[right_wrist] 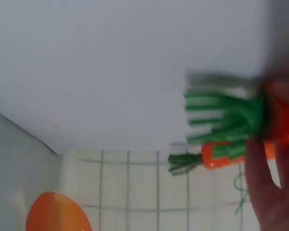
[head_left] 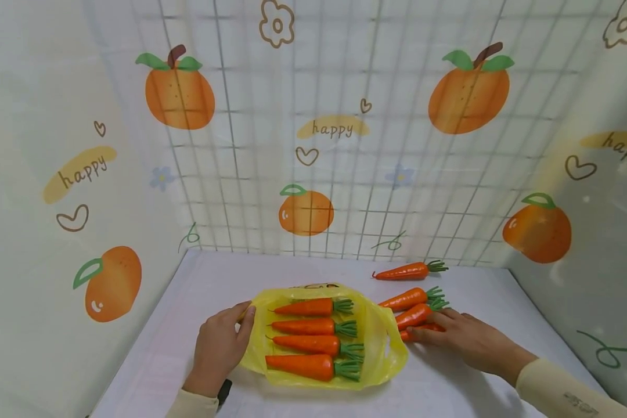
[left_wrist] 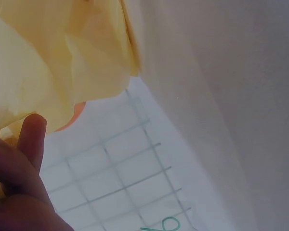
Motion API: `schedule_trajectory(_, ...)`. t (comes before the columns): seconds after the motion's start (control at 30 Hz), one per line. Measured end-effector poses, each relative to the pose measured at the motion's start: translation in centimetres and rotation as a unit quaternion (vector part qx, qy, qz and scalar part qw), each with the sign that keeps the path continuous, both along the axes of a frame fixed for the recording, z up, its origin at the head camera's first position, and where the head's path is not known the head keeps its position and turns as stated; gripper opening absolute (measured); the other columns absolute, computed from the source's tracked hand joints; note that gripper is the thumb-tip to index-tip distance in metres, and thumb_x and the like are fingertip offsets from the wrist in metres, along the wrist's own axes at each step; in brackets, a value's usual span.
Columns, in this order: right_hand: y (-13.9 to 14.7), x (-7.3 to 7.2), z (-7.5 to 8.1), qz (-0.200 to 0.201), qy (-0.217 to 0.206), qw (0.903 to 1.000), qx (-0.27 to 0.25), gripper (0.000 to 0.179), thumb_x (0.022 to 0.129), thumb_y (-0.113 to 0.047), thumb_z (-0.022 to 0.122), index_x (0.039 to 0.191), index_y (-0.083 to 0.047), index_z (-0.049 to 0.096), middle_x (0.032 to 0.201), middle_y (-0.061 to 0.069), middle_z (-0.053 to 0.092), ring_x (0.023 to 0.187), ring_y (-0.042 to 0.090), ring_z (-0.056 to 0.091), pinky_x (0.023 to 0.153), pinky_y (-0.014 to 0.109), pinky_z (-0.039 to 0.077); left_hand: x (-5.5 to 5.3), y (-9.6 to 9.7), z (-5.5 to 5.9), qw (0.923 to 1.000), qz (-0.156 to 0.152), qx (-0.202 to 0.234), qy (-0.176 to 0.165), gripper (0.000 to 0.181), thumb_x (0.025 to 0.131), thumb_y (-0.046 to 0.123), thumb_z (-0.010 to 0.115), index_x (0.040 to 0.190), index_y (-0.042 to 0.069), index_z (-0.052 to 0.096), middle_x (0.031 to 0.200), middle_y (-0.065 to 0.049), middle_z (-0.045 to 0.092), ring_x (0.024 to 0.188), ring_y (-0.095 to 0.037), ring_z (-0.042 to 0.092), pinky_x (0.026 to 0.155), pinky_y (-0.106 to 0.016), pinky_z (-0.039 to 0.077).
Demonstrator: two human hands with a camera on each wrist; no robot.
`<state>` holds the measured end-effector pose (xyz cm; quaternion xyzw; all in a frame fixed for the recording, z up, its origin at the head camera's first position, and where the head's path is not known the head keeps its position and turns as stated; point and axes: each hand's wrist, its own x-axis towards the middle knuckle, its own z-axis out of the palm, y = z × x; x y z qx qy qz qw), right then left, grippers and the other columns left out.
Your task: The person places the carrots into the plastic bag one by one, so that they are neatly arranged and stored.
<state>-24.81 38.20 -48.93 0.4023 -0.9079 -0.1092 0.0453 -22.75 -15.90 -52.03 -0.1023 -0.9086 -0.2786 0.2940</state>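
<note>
A yellow plastic bag [head_left: 381, 325] lies open on the table with several orange toy carrots [head_left: 305, 326] side by side in it, green tops to the right. My left hand [head_left: 220, 339] pinches the bag's left edge between thumb and fingers; its fingers [left_wrist: 32, 139] show against the yellow plastic in the left wrist view. Right of the bag, my right hand [head_left: 465, 337] grips the nearest loose carrot [head_left: 418, 332], whose green top [right_wrist: 226, 115] is blurred in the right wrist view. Another carrot [head_left: 414, 315] lies just behind it, partly under the fingers.
Two more loose carrots lie farther back, one beside the bag [head_left: 404, 299] and one near the back wall [head_left: 404, 271]. The white table [head_left: 198, 278] is enclosed by pale sheets printed with oranges, with a wire grid [head_left: 345, 174] behind the back one.
</note>
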Motion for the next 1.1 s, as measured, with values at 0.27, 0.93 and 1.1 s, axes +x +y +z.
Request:
schedule_trajectory(0.27,-1.8,0.5,2.5,-0.129,-0.175,0.9745,-0.057,0.076,0.087,0.006,0.078,0.142,-0.045,0.065,0.129,-0.005,0.065,0.111,0.026,0.064,0.093,0.056,0.057,0.0,0.0,0.0,1.0000,-0.001,0.001,0.004,0.034,0.107,0.037,0.065,0.124,0.013,0.080,0.093,0.002,0.078,0.076,-0.015,0.073,0.071,-0.043,0.063)
schedule_trajectory(0.93,-1.1,1.8,2.4,-0.220,-0.435,0.8427,-0.228,0.089,0.077,0.000,0.090,0.152,-0.036,0.057,0.118,0.002,0.065,0.103,0.028,0.064,0.081,0.041,0.063,0.4,0.4,0.6,0.9999,-0.006,0.011,-0.001,0.034,0.107,0.037,0.065,0.123,0.011,0.080,0.092,0.002,0.078,0.077,-0.016,0.073,0.072,-0.044,0.063)
schedule_trajectory(1.1,-1.0,2.5,2.3,-0.195,-0.487,0.7970,-0.300,0.090,0.081,0.000,0.086,0.159,-0.027,0.049,0.126,0.011,0.064,0.105,0.033,0.066,0.084,0.042,0.063,0.5,0.4,0.6,1.0000,-0.004,0.008,-0.004,0.034,0.107,0.038,0.065,0.124,0.012,0.080,0.092,0.003,0.078,0.078,-0.016,0.073,0.072,-0.044,0.063)
